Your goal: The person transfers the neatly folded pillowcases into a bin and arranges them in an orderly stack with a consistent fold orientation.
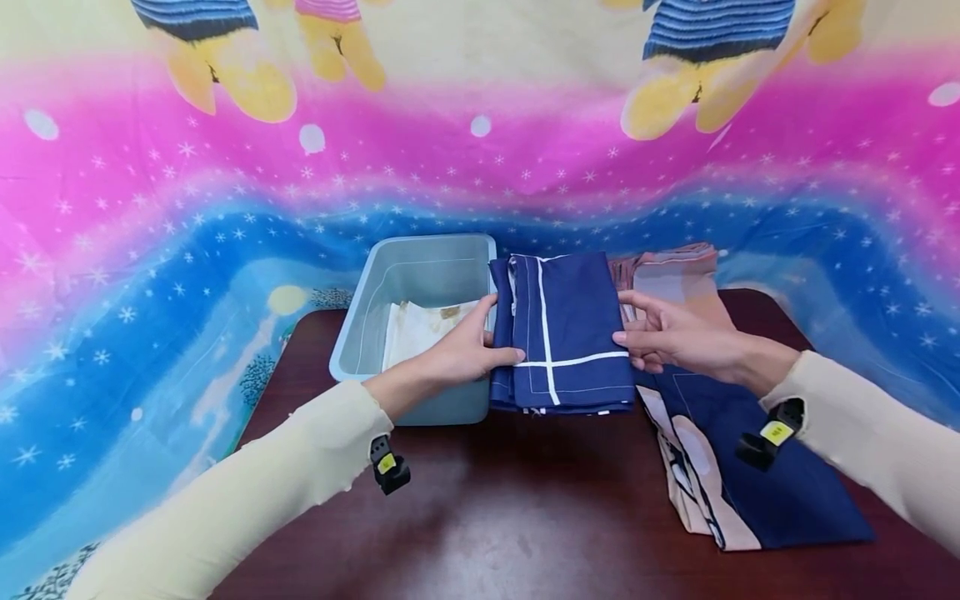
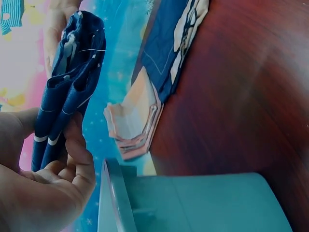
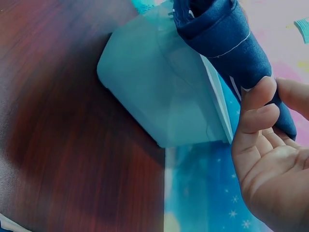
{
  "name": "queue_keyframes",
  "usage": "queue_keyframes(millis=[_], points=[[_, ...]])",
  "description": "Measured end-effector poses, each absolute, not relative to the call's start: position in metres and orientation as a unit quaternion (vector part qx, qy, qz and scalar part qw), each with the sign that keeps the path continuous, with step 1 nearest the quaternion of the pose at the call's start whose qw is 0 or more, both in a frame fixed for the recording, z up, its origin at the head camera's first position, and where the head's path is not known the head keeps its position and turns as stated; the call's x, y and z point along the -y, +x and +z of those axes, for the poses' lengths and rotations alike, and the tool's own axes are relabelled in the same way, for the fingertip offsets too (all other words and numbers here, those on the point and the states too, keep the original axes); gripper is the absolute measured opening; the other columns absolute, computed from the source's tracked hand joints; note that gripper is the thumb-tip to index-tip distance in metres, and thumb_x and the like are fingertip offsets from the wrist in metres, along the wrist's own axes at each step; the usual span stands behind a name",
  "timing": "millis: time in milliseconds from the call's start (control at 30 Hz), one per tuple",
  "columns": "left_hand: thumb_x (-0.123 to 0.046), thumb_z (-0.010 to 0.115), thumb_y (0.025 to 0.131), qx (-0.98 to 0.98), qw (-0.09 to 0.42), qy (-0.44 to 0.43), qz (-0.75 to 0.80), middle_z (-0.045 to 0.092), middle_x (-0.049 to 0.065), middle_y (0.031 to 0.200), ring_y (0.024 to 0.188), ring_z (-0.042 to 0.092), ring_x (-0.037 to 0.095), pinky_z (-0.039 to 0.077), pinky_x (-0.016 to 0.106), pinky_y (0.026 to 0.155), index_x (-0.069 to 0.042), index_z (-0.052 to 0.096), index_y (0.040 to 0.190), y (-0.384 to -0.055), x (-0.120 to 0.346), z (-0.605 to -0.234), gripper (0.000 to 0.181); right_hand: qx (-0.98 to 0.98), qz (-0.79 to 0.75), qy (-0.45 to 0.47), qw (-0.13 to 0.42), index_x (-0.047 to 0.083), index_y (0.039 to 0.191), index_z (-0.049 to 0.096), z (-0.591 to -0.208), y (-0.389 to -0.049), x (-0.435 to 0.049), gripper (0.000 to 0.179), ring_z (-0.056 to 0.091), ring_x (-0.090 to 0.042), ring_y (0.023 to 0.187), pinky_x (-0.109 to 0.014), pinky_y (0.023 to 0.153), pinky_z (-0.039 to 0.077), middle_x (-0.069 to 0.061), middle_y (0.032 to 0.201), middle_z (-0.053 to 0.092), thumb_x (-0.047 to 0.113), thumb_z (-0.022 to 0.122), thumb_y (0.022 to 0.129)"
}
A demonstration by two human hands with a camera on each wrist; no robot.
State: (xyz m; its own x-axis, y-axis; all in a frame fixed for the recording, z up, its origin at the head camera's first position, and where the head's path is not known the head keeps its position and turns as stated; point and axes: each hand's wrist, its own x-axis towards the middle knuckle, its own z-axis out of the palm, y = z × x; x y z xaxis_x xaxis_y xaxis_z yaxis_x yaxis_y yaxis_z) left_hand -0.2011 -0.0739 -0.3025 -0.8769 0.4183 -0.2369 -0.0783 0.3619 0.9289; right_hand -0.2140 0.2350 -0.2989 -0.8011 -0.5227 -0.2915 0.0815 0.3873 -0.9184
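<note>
Both hands hold up a folded navy cloth [image 1: 581, 312] with white lines, just right of the bin. At its left side my left hand [image 1: 468, 346] pinches the layers, thumb on the front face. On the opposite edge my right hand [image 1: 678, 337] grips it between thumb and fingers. In the left wrist view the cloth's folded layers [image 2: 72, 87] show edge-on, with fingers curled behind them. The right wrist view shows the thumb and fingers around the rolled-looking fold [image 3: 241, 53]. A grey-blue plastic bin [image 1: 352, 333] stands at the left, a folded white cloth [image 1: 420, 329] with brown marks inside it.
A folded pink and grey cloth [image 1: 678, 283] lies at the back right of the dark wooden table [image 1: 480, 517]. In front of it, a larger navy cloth [image 1: 787, 492] with a beige patterned edge is spread under my right forearm. A printed curtain [image 1: 480, 167] hangs behind.
</note>
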Motion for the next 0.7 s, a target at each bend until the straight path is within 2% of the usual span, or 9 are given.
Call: queue_keyframes(millis=[200,467,700], points=[[-0.007,0.066,0.097,-0.783,0.232,0.107,0.567,0.068,0.028,0.125,0.104,0.074,0.035,0.061,0.044,0.087,-0.026,0.006,0.162,-0.203,0.085,-0.299,0.090,-0.786,-0.531,-0.138,0.284,0.017,0.163,-0.006,-0.298,-0.216,-0.224,0.087,0.048,-0.016,0.062,-0.031,0.063,0.048,-0.002,0.075,0.058,0.029,0.057,0.104],[-0.013,0.067,0.097,-0.805,0.225,0.106,0.538,0.068,0.024,0.126,0.105,0.074,0.031,0.060,0.043,0.091,-0.025,0.005,0.161,-0.207,0.097,-0.292,0.090,-0.772,-0.545,-0.152,0.290,0.016,0.162,-0.003,-0.298,-0.220,-0.209,0.085,0.049,-0.016,0.062,-0.030,0.061,0.047,-0.003,0.077,0.058,0.026,0.058,0.104],[-0.013,0.067,0.097,-0.815,0.228,0.100,0.524,0.066,0.024,0.130,0.108,0.073,0.033,0.060,0.044,0.089,-0.025,0.004,0.161,-0.210,0.105,-0.290,0.091,-0.757,-0.559,-0.169,0.294,0.017,0.158,0.014,-0.299,-0.225,-0.199,0.068,0.052,-0.015,0.067,-0.029,0.059,0.044,-0.004,0.085,0.063,0.024,0.056,0.105]])
